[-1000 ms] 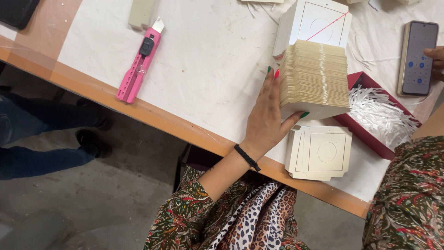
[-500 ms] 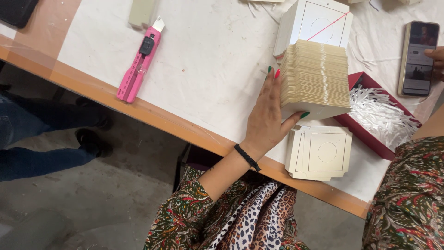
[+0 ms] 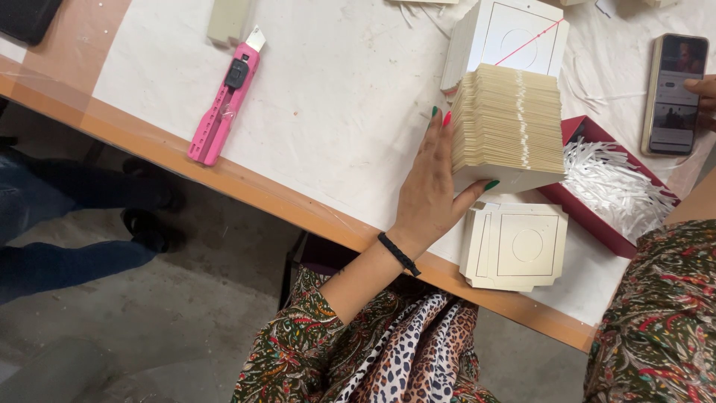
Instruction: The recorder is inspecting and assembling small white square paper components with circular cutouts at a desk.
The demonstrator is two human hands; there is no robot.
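My left hand (image 3: 431,190) rests against the left side of a thick stack of cream die-cut cards (image 3: 511,123) standing on edge on the white-covered table (image 3: 328,97). Its thumb hooks around the stack's near bottom corner, and a black band circles the wrist. Only a fingertip of my right hand (image 3: 702,88) shows at the right edge, touching the screen of a smartphone (image 3: 673,93) that lies flat on the table. A flat pile of the same cards (image 3: 516,246) lies just below the upright stack.
A pink utility knife (image 3: 224,101) lies at the left near the table's orange edge (image 3: 246,183). A red tray (image 3: 597,224) holds white shredded paper (image 3: 611,179). More white card sheets (image 3: 514,37) lie behind the stack. Another person's legs and shoes (image 3: 145,227) are on the floor at left.
The phone screen has gone from a light display to a darker picture. My left hand and the card stack have stayed where they were.
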